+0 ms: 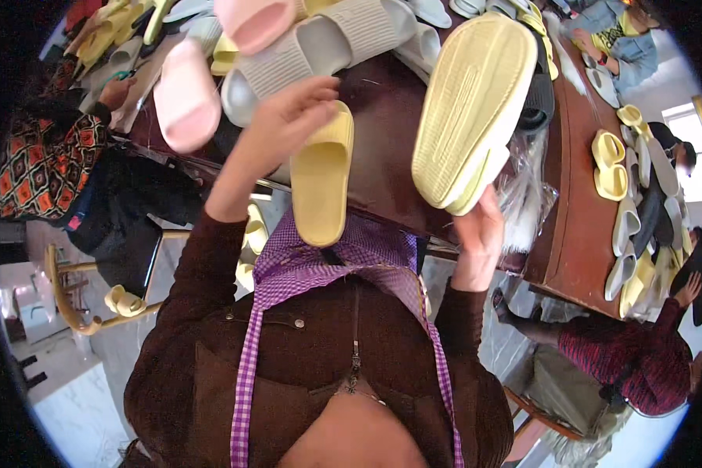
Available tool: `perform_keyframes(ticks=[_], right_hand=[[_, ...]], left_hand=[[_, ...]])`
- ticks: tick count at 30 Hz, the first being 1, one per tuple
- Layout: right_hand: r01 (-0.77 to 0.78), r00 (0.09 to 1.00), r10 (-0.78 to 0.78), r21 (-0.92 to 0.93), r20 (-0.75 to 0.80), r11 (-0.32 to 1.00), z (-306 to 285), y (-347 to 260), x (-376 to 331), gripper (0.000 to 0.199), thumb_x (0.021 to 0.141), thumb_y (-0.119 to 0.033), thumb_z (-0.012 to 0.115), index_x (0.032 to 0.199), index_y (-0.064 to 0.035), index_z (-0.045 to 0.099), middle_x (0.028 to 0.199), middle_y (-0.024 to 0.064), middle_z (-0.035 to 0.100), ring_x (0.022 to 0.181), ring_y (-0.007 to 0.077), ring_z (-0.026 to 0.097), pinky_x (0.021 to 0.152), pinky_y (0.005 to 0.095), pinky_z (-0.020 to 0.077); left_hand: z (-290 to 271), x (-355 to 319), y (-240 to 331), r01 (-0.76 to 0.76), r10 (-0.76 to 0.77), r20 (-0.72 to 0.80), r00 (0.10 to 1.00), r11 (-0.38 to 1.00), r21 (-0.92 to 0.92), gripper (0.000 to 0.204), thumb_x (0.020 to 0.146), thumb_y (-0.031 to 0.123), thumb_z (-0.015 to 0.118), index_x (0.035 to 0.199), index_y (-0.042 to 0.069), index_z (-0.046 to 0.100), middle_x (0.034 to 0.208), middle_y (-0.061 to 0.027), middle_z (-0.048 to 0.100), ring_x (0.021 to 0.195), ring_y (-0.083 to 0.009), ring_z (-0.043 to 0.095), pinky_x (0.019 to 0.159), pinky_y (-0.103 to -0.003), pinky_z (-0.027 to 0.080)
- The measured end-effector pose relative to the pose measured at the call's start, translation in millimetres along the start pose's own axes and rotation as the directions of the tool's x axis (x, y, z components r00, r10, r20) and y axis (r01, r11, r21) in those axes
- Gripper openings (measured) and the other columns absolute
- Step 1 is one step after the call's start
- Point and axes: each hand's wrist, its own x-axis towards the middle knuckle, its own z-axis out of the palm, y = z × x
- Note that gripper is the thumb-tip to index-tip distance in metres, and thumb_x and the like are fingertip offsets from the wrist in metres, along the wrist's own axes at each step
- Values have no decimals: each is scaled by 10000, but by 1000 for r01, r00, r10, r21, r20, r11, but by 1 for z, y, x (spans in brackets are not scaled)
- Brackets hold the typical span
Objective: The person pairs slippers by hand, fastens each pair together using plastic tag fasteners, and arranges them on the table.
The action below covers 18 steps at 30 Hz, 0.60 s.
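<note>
My right hand [480,230] grips a pale yellow slipper [476,109] by its lower end, raised with the ribbed sole facing me. Behind that sole another pale layer shows at the right edge; whether it is a second slipper I cannot tell. A darker yellow slipper [320,195] has its footbed toward me, with its lower end reaching past the table's near edge. My left hand [296,117] is beside its strap, fingers stretched loosely to the right and overlapping the toe end. Whether they touch it is unclear.
Grey slippers [327,51] and pink slippers [187,97] crowd the dark table [386,148] ahead. Clear plastic bags [526,187] lie at its right. More slippers line the brown table [577,210]. People work on both sides; one at the left holds scissors [121,76].
</note>
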Motion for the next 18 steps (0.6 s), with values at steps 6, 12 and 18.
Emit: perform_keyframes(ticks=[6,12,18], right_hand=[[-352,936,342,324,90,878,24,42,-13,478,895,-151,513,1330,-12,375,1356,150,427,1256,301,399,1069,481,288],[-448,892,429,380,139,809,13,60,-24,469,929,-204,437,1347,-9,353,1391,165,373,1276,310,373,1073,497,272],[-463,885,445,352,136,814,13,64,-27,464,932,-198,413,1346,2,348,1395,172,364,1280,316,365,1073,497,272]], left_hand=[[77,-10,0,-37,84,120,989,934,-355,588,825,206,643,1312,4,382,1184,-132,532,1005,-191,561,858,-302,456],[77,-15,-2,57,108,249,962,815,-576,628,819,164,648,1331,-13,330,1196,-120,507,1055,-181,526,888,-302,440],[79,-25,0,76,84,223,971,779,-623,644,808,131,655,1342,1,321,1203,-106,501,1062,-170,517,894,-302,434]])
